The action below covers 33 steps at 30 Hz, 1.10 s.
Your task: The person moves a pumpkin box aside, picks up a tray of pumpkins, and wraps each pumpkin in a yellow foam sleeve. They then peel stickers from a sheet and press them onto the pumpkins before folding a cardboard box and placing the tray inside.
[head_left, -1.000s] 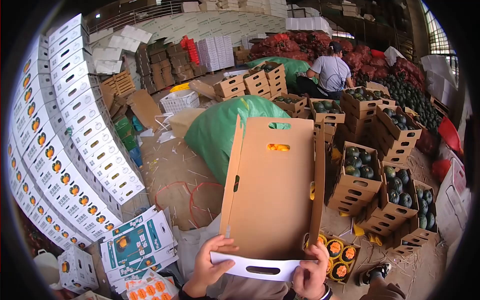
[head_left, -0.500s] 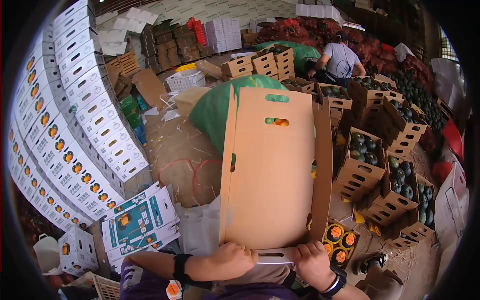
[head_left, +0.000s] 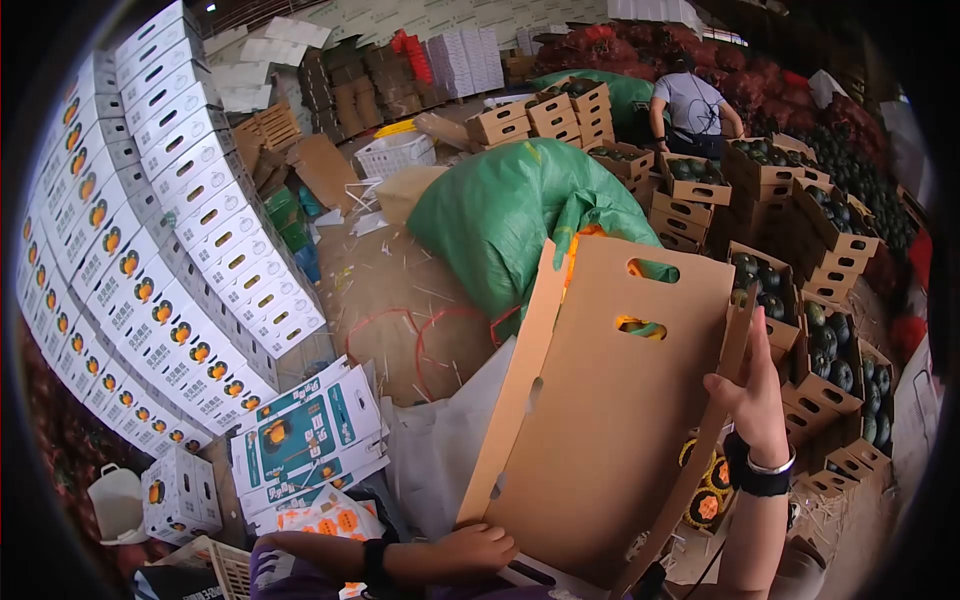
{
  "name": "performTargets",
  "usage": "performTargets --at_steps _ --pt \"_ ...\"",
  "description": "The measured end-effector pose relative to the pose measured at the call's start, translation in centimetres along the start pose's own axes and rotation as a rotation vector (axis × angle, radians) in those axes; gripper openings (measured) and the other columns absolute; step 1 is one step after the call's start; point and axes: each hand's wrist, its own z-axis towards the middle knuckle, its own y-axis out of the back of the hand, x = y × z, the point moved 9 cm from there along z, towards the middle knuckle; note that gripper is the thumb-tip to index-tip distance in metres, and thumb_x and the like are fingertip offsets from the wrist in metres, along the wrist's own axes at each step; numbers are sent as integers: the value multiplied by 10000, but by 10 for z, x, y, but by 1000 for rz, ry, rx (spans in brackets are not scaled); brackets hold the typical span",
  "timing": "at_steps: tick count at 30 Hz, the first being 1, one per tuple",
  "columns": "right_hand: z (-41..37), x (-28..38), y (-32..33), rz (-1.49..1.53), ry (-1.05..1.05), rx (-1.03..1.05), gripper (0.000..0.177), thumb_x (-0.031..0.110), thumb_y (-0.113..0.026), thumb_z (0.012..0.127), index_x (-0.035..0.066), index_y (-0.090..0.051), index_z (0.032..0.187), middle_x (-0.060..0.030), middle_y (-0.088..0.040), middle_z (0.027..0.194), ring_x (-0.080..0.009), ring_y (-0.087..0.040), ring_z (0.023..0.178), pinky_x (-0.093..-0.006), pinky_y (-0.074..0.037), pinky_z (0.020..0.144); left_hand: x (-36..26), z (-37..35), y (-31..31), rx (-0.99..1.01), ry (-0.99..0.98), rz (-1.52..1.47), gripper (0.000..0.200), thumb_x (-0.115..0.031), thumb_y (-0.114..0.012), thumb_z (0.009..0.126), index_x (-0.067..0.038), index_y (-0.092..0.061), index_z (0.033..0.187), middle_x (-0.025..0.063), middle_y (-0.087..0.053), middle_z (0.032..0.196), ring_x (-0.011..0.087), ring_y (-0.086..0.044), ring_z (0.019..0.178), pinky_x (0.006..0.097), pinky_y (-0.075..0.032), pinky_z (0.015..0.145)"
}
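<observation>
A partly folded brown cardboard box [head_left: 610,420] leans in front of me, its plain inner face toward me and two hand slots near its far end. My left hand [head_left: 474,550] is closed on the near left corner of the box. Against the right side wall rests my right hand [head_left: 752,398], fingers stretched upward and thumb apart at the wall's edge. Its wrist wears a dark band and a light bracelet. Beyond the box lies a large green sack [head_left: 510,215]. The box partly covers a carton of dark squashes with orange labels [head_left: 708,508].
Tall stacks of white printed cartons [head_left: 190,330] rise at left. Flat printed sheets [head_left: 315,440] lie nearby. Brown boxes of dark green squashes [head_left: 825,355] stand at right. A co-worker [head_left: 692,110] is at the back beside red mesh sacks [head_left: 590,60]. Red strapping [head_left: 420,350] lies on the floor.
The box has swung to the right and tilted. My right hand has moved from its near edge up to the right side wall and opened; my left hand stays at the near left corner.
</observation>
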Motion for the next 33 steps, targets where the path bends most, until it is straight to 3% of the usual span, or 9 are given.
performTargets --at_steps 4,7,11,14,19,21,24,28,33 --pt "-1 -43 -49 371 -89 300 592 -149 -347 716 12 -529 1255 -105 -614 1162 -207 -484 1202 -278 -346 1008 17 0 102 82 23 -799 293 -55 -565 853 -77 -607 1143 94 -632 1002 258 -595 943 322 -465 817" --pt "-1 -19 -62 13 69 376 415 -98 -441 742 -12 -625 1103 -183 -642 1092 -355 -413 1276 -404 -256 1104 116 -34 230 -1173 243 -515 600 -375 -658 828 70 -516 1204 180 -559 1213 252 -518 1140 366 -383 948" --pt "12 -12 -89 12 -10 511 466 359 -399 968 -1 -548 1223 -256 -443 1337 -346 -187 1388 -397 -141 1135 210 78 186 -803 82 -1342 564 -398 -583 879 39 -496 1226 149 -481 1278 211 -447 1191 343 -357 959" --pt "31 -53 -60 386 -125 180 677 437 -276 993 33 -4 1464 -175 -174 1505 -263 -139 1402 -340 -130 1120 199 119 182 -717 -23 -1125 548 -395 -596 878 14 -461 1216 133 -516 1172 192 -489 1099 321 -374 923" --pt "15 -70 -32 719 -71 -220 531 472 -260 991 44 -361 1288 -114 -603 953 -195 -582 870 -326 -439 826 190 89 178 -1325 41 -898 407 -411 -555 909 -38 -469 774 72 -539 821 145 -516 826 303 -403 779" --pt "11 -76 -37 942 -103 -121 469 517 -350 960 71 -469 878 -32 -507 687 -154 -515 696 -279 -430 695 176 97 184 -1315 -99 -993 498 -507 -542 886 -55 -413 721 50 -494 720 143 -497 758 294 -403 727" --pt "5 -52 -48 761 -60 417 391 397 -540 910 19 -548 1009 -28 -558 932 -110 -516 888 -250 -425 792 185 118 165 -925 -246 -1740 569 -605 -558 822 -69 -383 744 73 -523 765 156 -519 822 302 -425 742" --pt "-3 -24 -49 -376 251 652 668 417 -761 678 -4 -554 1154 -174 -550 1067 -337 -518 1056 -373 -425 910 130 144 189 -148 -24 -710 757 -420 -788 653 33 -532 1203 121 -555 1082 272 -521 1085 360 -405 943" --pt "-2 -20 -45 -822 275 535 361 272 -720 680 39 -616 936 -119 -611 891 -291 -601 894 -374 -498 742 82 192 190 90 11 77 556 -298 -773 668 14 -568 1080 212 -631 957 352 -595 943 401 -465 819"
